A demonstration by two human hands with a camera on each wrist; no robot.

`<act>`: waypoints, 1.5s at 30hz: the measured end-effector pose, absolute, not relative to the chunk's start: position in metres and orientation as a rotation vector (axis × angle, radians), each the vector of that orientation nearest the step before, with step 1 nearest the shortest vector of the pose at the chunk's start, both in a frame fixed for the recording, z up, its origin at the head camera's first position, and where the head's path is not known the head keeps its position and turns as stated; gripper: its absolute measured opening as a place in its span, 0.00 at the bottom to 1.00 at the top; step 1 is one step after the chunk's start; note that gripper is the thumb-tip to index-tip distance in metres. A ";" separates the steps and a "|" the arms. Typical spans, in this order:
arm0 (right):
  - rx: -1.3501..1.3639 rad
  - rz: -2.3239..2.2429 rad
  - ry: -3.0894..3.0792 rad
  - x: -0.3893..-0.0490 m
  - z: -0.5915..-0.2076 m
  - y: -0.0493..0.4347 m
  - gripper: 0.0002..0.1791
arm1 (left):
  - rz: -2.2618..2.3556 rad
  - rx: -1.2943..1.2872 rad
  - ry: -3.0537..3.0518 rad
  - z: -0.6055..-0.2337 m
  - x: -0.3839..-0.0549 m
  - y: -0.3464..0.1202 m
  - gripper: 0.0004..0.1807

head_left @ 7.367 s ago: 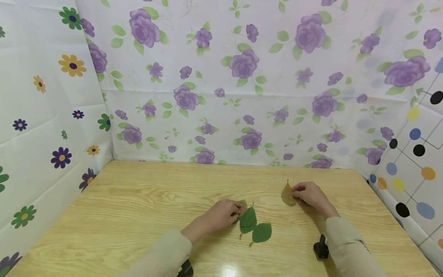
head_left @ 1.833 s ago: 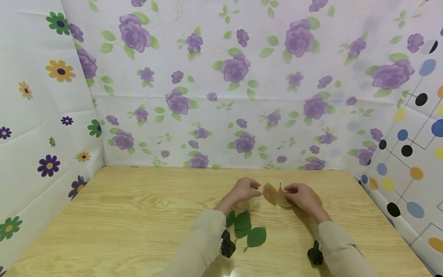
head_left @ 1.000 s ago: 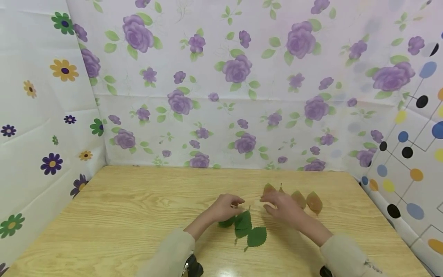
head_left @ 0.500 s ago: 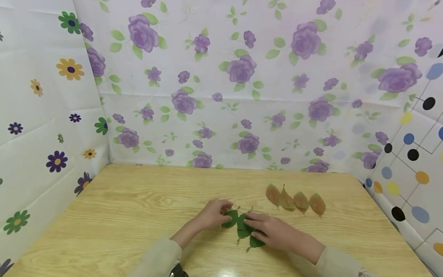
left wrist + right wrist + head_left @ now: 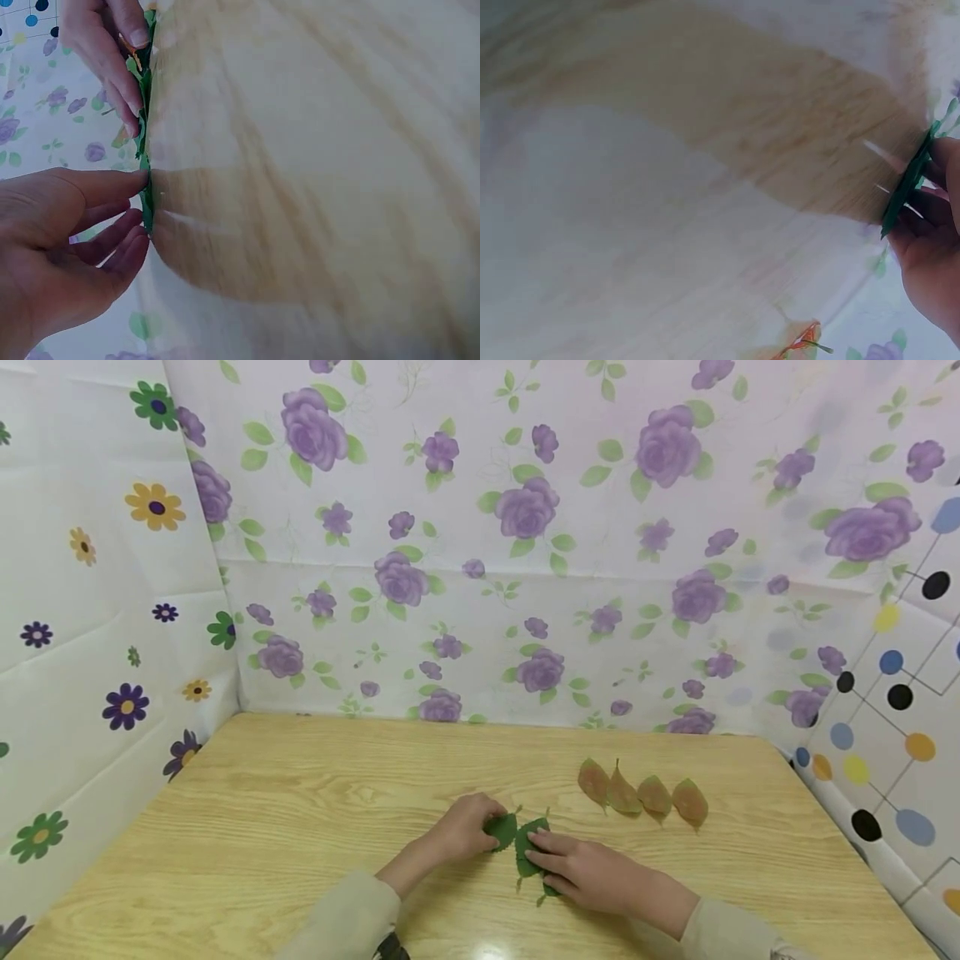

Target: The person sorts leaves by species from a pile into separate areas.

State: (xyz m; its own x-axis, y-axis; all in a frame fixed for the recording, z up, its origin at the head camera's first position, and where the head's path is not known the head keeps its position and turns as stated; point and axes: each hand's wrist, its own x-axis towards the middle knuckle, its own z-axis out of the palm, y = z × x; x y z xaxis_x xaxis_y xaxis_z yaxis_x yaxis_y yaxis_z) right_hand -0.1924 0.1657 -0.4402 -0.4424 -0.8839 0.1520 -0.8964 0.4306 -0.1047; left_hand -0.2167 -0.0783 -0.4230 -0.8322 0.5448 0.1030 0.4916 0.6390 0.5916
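Toward the middle of the table (image 5: 315, 827), my left hand (image 5: 461, 828) holds the leftmost green leaf (image 5: 504, 832) between thumb and fingers, with the leaf lying flat. My right hand (image 5: 600, 872) lays its extended fingers on the overlapping green leaves (image 5: 523, 857) beside it. Under those fingers, a lower green leaf (image 5: 550, 889) is mostly covered. The left wrist view shows the leaves edge-on, with the left thumb at one side of the leaf (image 5: 146, 201) and fingertips at the other. In the right wrist view, fingers touch the green leaves (image 5: 909, 184).
Farther back on the right, several reddish-brown leaves (image 5: 624, 789) lie side by side in a row. A flowered cloth (image 5: 480, 568) hangs behind the table, with patterned cloths at both sides.
Several brownish leaves came to lie in a row at the back right. Both hands then left them and came forward to the green leaves; the right hand's fingers now rest on them.
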 end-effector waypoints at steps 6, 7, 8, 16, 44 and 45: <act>1.624 0.199 -2.521 -0.194 -0.443 0.168 0.22 | 0.962 0.757 2.729 -0.417 -0.225 -0.074 0.24; 1.625 0.196 -2.517 -0.194 -0.443 0.168 0.22 | 0.964 0.725 2.719 -0.416 -0.226 -0.073 0.24; 1.624 0.194 -2.515 -0.194 -0.443 0.168 0.22 | 0.966 0.691 2.706 -0.415 -0.227 -0.072 0.25; 1.626 0.188 -2.499 -0.193 -0.444 0.168 0.22 | 1.001 0.555 2.643 -0.405 -0.227 -0.070 0.20; 1.646 0.125 -2.396 -0.193 -0.447 0.169 0.22 | 1.262 0.536 2.626 -0.424 -0.236 -0.126 0.06; 1.646 0.117 -2.391 -0.193 -0.447 0.169 0.22 | 1.269 0.515 2.628 -0.423 -0.236 -0.132 0.06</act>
